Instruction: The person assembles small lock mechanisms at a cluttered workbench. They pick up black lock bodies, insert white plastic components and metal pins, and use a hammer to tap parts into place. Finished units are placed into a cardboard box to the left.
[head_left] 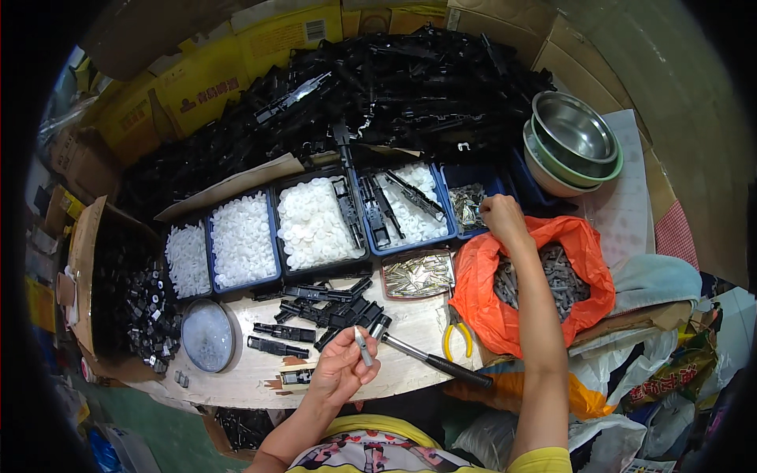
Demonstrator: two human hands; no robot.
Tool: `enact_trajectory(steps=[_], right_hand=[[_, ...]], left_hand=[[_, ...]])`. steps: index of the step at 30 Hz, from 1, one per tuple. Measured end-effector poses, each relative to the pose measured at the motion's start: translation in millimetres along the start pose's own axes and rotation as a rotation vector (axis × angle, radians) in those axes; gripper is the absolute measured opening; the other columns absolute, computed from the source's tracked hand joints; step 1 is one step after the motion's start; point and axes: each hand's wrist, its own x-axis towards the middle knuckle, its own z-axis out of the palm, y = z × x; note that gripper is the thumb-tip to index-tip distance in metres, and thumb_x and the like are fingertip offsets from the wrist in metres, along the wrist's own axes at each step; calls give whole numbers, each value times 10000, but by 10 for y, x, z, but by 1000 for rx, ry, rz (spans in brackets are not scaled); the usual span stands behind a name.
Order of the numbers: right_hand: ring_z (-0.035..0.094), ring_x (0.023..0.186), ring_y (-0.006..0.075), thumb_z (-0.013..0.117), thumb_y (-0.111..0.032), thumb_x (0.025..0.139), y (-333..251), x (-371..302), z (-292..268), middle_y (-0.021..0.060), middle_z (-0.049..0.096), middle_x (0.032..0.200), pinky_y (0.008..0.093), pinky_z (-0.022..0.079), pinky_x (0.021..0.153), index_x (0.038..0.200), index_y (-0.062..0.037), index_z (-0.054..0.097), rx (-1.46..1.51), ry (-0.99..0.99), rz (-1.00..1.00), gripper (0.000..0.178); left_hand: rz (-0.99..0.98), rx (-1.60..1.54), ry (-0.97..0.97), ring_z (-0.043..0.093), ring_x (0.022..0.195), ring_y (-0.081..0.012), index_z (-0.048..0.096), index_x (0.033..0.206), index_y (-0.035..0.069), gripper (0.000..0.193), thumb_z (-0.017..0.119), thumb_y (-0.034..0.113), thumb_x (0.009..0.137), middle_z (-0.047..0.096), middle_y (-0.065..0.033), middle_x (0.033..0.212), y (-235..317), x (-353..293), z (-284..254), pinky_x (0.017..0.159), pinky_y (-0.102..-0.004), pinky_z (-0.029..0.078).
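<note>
My left hand (341,369) is raised over the near edge of the table, thumb and fingers pinching a small slim grey part (363,347) with a pale tip. My right hand (503,217) reaches forward to the right end of the bin row. Its fingers are curled together at the edge of a blue bin (493,183) of small shiny metal pieces (467,202); what they hold, if anything, is hidden. Below the right forearm lies an orange plastic bag (473,296) full of grey parts (556,276). A hammer (418,356) with a black grip rests just right of my left hand.
Black mechanisms (339,307) lie mid-table, before bins of white plastic pieces (319,225). A tray of brass-coloured pins (418,274) and yellow-handled pliers (457,340) sit near the bag. Stacked bowls (574,130) stand far right; a round dish (209,335) is left. Black parts (394,87) heap behind.
</note>
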Motion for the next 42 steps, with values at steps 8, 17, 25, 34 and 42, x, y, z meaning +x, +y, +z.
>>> enact_trajectory(steps=[8,17,25,34,42], right_hand=[[615,863,379,587,-75,703,-106,211,178,220,632,901,436,497,779,860,-70,682,-209,-147,147,183],[636,727,279,599,-98,737,-267,-83,-176,149,649,781,374,494,659,851,-22,631,306,94,2,141],[603,658,199,652,53,670,-1312,-1400,-197,81,627,772,282,475,582,825,-7,607,638,134,-765,172],[556,633,219,627,36,626,-1823,-1838,-252,84,577,798,308,437,546,874,-6,597,573,110,-1002,253],[552,646,217,596,7,624,-1910,-1871,-315,87,571,800,308,434,549,880,-1,602,486,66,-1061,257]], left_hand=[[-33,37,23,470,564,-102,555,1082,11,250,578,100,850,585,-138,889,-6,18,-32,508,-249,378],[-12,-7,-32,445,583,-102,544,1068,43,201,542,93,873,562,-134,918,25,-63,13,501,-245,382],[5,19,44,433,555,-78,541,1076,21,210,532,95,879,540,-82,871,62,-209,34,469,-220,370],[49,13,134,470,531,-80,568,1075,-2,217,545,90,880,618,-72,831,105,-437,11,457,-231,388],[66,71,182,489,519,-78,587,1048,-1,199,565,82,868,565,-24,693,117,-513,40,438,-224,392]])
